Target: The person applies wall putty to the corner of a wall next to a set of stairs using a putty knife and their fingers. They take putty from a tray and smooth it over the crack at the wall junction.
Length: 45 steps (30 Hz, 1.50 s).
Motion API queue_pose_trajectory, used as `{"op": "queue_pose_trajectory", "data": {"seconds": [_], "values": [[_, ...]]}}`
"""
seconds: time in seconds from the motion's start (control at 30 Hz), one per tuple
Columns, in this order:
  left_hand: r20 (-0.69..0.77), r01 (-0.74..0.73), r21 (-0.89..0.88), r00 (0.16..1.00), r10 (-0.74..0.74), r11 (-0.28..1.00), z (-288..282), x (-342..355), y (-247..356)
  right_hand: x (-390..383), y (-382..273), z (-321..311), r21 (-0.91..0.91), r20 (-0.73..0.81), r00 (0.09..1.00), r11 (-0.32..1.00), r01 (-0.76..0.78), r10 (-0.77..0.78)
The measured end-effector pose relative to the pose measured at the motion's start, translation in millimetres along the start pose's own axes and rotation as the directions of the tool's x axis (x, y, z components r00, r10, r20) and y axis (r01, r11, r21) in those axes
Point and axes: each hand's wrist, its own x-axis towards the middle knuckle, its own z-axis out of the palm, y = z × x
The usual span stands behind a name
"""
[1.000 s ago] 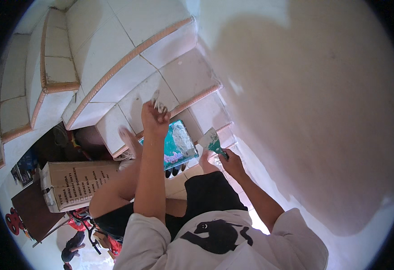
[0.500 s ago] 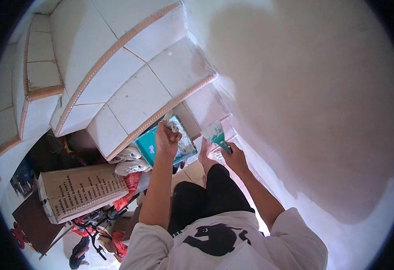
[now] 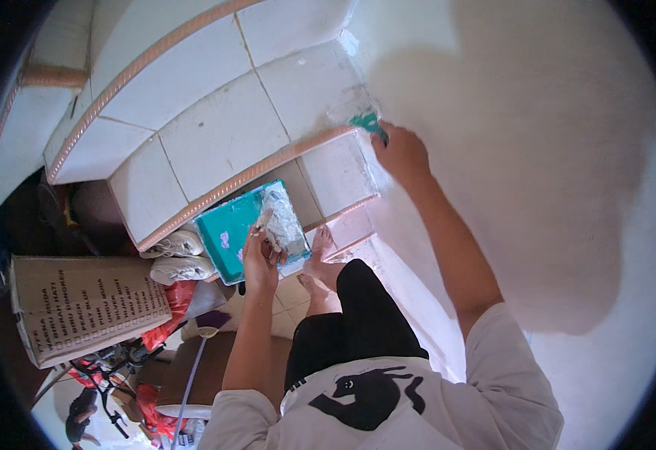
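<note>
My right hand (image 3: 403,154) is closed round the green handle of a putty knife (image 3: 363,121). Its pale blade is at the inner corner of a tiled step, close to the white wall. Lower down, my left hand (image 3: 262,262) has its fingers curled around a small whitish thing, smeared like paste, whose kind I cannot make out. Beneath that hand, a teal tray (image 3: 230,217) rests on a lower step. White paste (image 3: 287,217) covers the tray's right part.
White tiled steps (image 3: 215,127) with orange-brown edging curve up to the left. The wall (image 3: 523,187) rises on the right. White shoes (image 3: 182,259) stand left of the tray, near a cardboard box (image 3: 92,304). A bicycle (image 3: 103,382) and another person (image 3: 80,416) are at lower left. My bare feet (image 3: 320,247) are below.
My right hand has moved up with the putty knife, from above my foot to the step's corner at the wall. My left hand has lowered slightly over the tray. The whole view has shifted.
</note>
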Motion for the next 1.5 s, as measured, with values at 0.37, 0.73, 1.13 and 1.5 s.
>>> {"op": "queue_pose_trajectory", "data": {"seconds": [0.37,0.73,1.13,1.5], "values": [[0.015,-0.135,-0.082,0.991,0.136,0.987,-118,-25,-71,97,-15,-7,-0.27,0.07,0.994,0.958,0.098,-0.082],[-0.179,-0.06,-0.171,0.983,0.029,0.983,-205,-59,-130,104,-18,-6,-0.459,0.131,0.963,0.846,0.271,-0.237],[-0.061,-0.058,-0.201,0.997,0.047,0.978,-176,-61,-127,100,-28,-23,-0.494,0.227,0.931,0.79,0.363,-0.286],[-0.304,-0.072,-0.237,0.953,-0.004,0.969,-194,-49,-238,-117,-13,145,0.117,0.248,0.736,0.773,0.623,-0.63]]}}
